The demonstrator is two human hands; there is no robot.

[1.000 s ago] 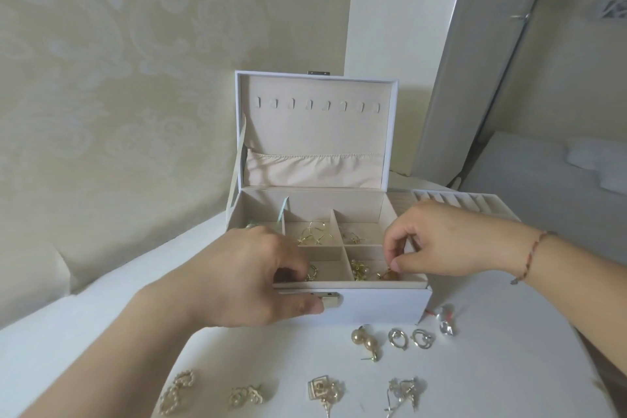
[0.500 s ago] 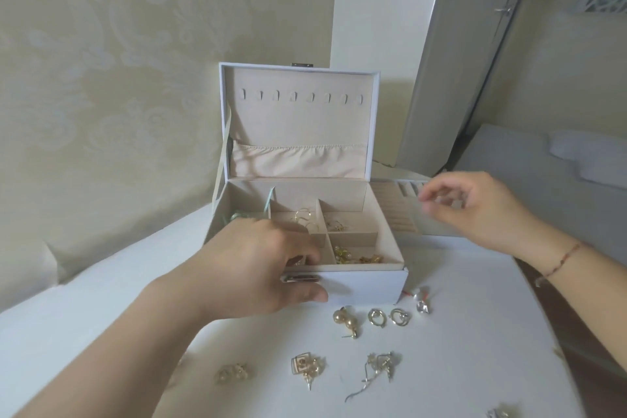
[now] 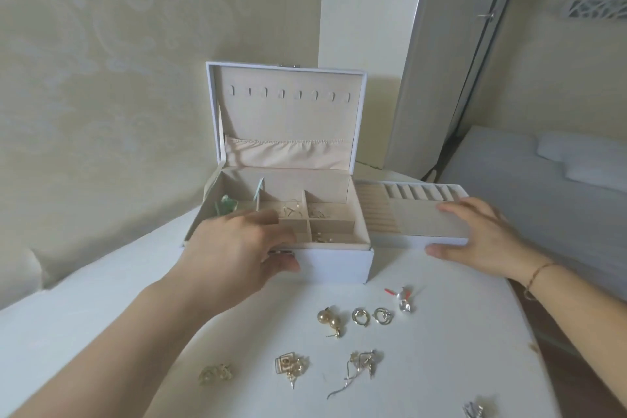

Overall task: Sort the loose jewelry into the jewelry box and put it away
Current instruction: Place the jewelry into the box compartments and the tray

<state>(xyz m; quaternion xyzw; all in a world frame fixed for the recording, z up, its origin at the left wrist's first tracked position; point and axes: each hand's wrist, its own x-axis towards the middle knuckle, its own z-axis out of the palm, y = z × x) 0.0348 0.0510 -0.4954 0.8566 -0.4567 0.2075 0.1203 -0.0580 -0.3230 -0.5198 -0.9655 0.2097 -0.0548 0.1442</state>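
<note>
The white jewelry box [image 3: 336, 265] stands open on the white table [image 3: 441, 332], lid [image 3: 288, 119] upright. Gold earrings [image 3: 291, 210] lie in its small compartments and a green piece [image 3: 225, 205] in the left one. My left hand [image 3: 234, 248] grips the box's front rim, thumb on the front wall by the clasp. My right hand [image 3: 481, 234] holds the beige ring tray [image 3: 407, 217] beside the box, fingers on top, thumb on its front face. Loose pieces lie in front: a gold pearl earring [image 3: 327, 319], two silver hoops [image 3: 359, 316], a gold square earring [image 3: 288, 366].
More loose jewelry: a silver and red stud [image 3: 403, 299], a long silver earring [image 3: 359, 366], a gold cluster [image 3: 215, 374], a silver piece [image 3: 473, 409] at the bottom edge. A patterned wall stands behind; a bed [image 3: 543, 187] lies to the right, past the table edge.
My right hand left the box's front right compartment, swung right and came down on the ring tray. My left hand stayed on the box's front rim.
</note>
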